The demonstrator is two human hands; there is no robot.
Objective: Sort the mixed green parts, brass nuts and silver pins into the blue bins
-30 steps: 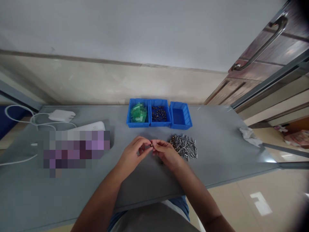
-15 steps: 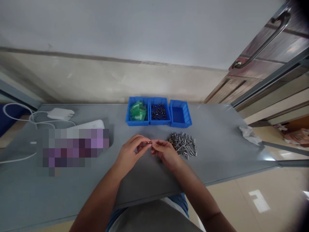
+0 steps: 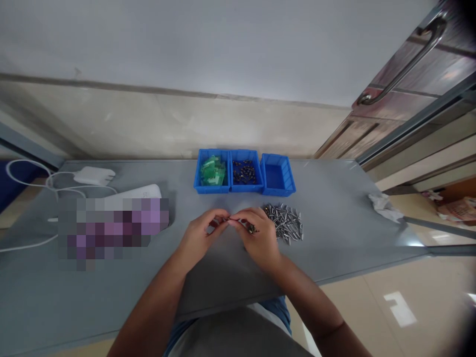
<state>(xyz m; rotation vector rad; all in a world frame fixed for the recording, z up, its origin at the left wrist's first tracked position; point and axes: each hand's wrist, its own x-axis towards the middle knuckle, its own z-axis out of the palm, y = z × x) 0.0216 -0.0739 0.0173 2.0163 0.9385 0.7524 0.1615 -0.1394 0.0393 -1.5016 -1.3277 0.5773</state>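
Rolled the right hand [image 3: 262, 237] further over since the earlier frame! Pinching a tiny metal piece [image 3: 228, 218] between both hands' closed fingertips, left hand [image 3: 197, 238] at nine o'clock; too covered to tell pointing or long axis. Apparently turning it; keep that pinch steady next. Seemingly cupping a brassy bit [image 3: 252, 228] toward four; beyond, pins [image 3: 287, 223] at three, middle blue box [image 3: 246, 188] at one.
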